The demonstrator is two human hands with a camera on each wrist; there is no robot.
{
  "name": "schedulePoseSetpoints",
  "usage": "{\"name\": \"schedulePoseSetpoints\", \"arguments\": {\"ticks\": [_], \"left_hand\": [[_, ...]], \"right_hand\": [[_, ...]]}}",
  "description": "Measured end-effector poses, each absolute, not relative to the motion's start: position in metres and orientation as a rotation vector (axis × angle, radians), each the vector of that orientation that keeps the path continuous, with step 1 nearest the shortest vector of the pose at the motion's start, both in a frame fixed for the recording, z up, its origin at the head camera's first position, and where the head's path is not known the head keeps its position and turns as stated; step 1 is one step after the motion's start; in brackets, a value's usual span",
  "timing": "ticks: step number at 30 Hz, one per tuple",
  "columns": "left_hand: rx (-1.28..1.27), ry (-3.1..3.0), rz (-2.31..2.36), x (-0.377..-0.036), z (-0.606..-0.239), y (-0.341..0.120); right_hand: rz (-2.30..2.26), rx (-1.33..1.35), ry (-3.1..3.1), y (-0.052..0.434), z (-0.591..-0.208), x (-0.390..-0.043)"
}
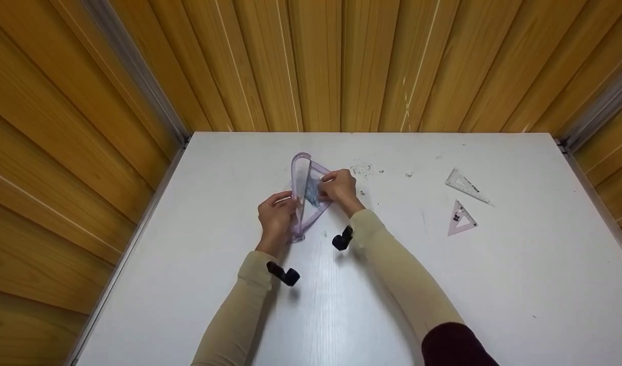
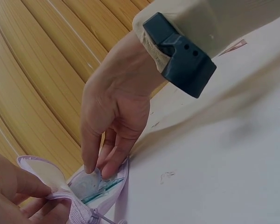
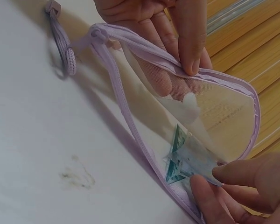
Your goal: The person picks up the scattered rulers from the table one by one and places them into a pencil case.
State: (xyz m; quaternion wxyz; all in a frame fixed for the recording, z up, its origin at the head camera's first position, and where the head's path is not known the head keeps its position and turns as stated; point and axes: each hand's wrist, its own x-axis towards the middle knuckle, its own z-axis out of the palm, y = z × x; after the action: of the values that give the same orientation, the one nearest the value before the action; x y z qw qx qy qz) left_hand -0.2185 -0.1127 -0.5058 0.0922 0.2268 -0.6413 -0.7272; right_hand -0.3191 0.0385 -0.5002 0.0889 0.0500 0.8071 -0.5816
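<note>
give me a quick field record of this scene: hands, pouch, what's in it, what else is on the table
left hand: pinches one edge of the lilac mesh zip pouch, holding it open
right hand: fingers inside the pouch mouth, pinching the clear green-edged set square
pouch: unzipped, on the white table
zip cord: lies on the table
loose items: two clear triangular set squares to the right, apart from the hands
backdrop: wooden panel wall
</note>
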Motion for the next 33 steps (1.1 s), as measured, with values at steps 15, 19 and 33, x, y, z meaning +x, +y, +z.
{"name": "schedulePoseSetpoints", "arguments": {"ticks": [15,19,33], "left_hand": [[0.693,-1.920,-2.160,-0.219,-0.507,-0.113],[0.692,-1.923,-2.155,-0.219,-0.507,-0.113],[0.691,-1.907,-2.159,-0.219,-0.504,-0.113]], "right_hand": [[-1.639,0.123,2.453,0.044,-0.495,-0.320],[-1.612,0.137,2.454,0.045,-0.493,-0.320],[-1.595,0.090,2.481,0.051,-0.492,-0.320]]}}
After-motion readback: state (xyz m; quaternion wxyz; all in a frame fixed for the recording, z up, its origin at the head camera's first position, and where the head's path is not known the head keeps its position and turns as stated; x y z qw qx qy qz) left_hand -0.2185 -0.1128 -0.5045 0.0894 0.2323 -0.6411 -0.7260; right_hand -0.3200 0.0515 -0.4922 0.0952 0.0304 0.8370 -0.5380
